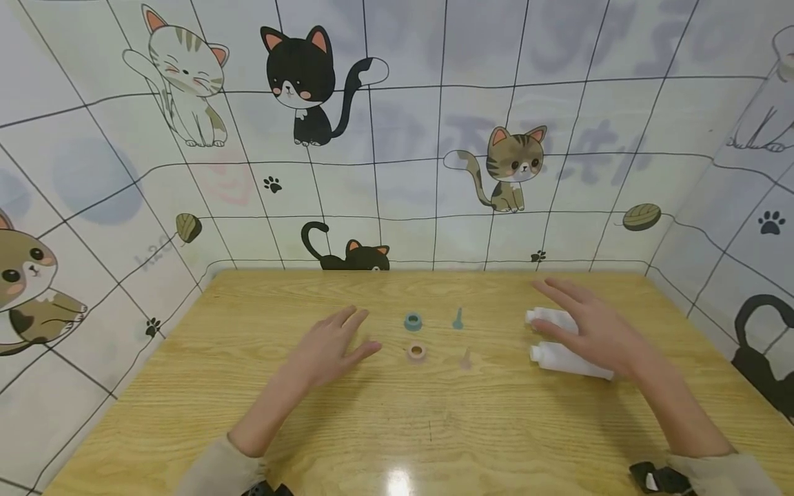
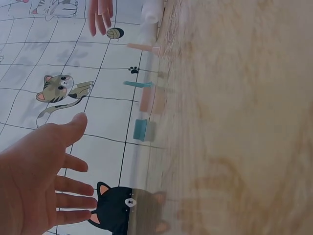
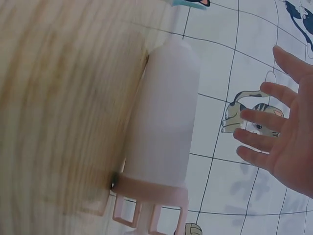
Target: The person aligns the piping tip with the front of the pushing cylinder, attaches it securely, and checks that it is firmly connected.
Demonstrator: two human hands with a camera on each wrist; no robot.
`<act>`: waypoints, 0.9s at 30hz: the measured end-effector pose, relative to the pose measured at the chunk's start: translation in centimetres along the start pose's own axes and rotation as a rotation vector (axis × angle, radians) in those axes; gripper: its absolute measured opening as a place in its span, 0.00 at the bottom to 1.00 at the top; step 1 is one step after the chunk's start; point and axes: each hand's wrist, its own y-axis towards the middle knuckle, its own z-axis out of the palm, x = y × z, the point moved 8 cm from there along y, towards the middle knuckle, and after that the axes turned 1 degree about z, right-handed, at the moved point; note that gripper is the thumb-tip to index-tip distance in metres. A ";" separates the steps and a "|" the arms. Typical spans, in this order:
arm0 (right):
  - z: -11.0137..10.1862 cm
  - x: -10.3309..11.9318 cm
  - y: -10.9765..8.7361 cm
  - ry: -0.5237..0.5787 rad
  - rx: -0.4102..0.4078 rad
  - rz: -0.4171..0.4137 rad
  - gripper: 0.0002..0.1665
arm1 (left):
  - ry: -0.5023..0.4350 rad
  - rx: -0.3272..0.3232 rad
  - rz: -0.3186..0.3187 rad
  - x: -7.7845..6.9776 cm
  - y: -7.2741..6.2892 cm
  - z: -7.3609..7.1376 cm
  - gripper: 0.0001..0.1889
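Note:
My left hand (image 1: 329, 351) hovers over the left of the wooden table with its fingers spread, holding nothing. Just right of it stand a teal ring (image 1: 412, 327) and a pale pink ring (image 1: 417, 359). Beyond these are a small pointed teal piece (image 1: 458, 322) and a matching pink piece (image 1: 466, 360). My right hand (image 1: 595, 327), fingers apart, is above two white tubes, the rear tube (image 1: 548, 317) and the front tube (image 1: 567, 359), partly hiding both. In the right wrist view, one white tube (image 3: 164, 112) shows a pink slotted end (image 3: 151, 190).
The wooden table (image 1: 397, 413) meets a white cloth backdrop (image 1: 409, 124) with grid lines and cartoon cats at its back and sides. Dark straps (image 1: 660, 477) sit by the beige sleeves (image 1: 217, 468).

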 end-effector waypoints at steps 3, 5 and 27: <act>0.4 0.6 0.1 0.013 0.006 -0.016 0.39 | -0.011 0.007 -0.002 -0.4 0.2 0.3 0.39; 0.7 0.9 0.2 0.025 0.007 -0.031 0.38 | -0.013 0.007 0.003 -0.6 0.3 0.4 0.39; 4.5 3.9 2.1 0.199 0.153 -0.152 0.28 | -0.075 0.104 0.081 -3.2 2.1 3.3 0.36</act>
